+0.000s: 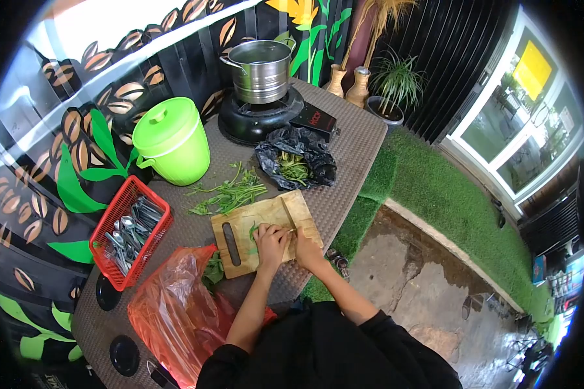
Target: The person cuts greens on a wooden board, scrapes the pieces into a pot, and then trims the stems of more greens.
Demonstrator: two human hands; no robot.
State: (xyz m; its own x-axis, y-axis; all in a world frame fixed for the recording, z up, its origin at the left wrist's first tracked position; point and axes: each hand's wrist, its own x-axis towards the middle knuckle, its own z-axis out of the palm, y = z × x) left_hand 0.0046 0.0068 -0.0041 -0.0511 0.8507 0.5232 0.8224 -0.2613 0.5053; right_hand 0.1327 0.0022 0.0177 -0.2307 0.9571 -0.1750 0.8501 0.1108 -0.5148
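A wooden cutting board (240, 227) lies on the brown table. My left hand (270, 241) presses a small bunch of green leaves (254, 231) down on the board. Beside it, my right hand (306, 246) grips a knife (288, 214) whose blade points away from me across the board. Loose green stems (230, 193) lie on the table just beyond the board.
A black bag with greens (296, 163) sits behind the board. Farther back stand a steel pot (261, 70) on a black stove (256, 118), and a green lidded bucket (172, 139). A red basket of cutlery (131, 230) and an orange plastic bag (175, 311) lie at the left.
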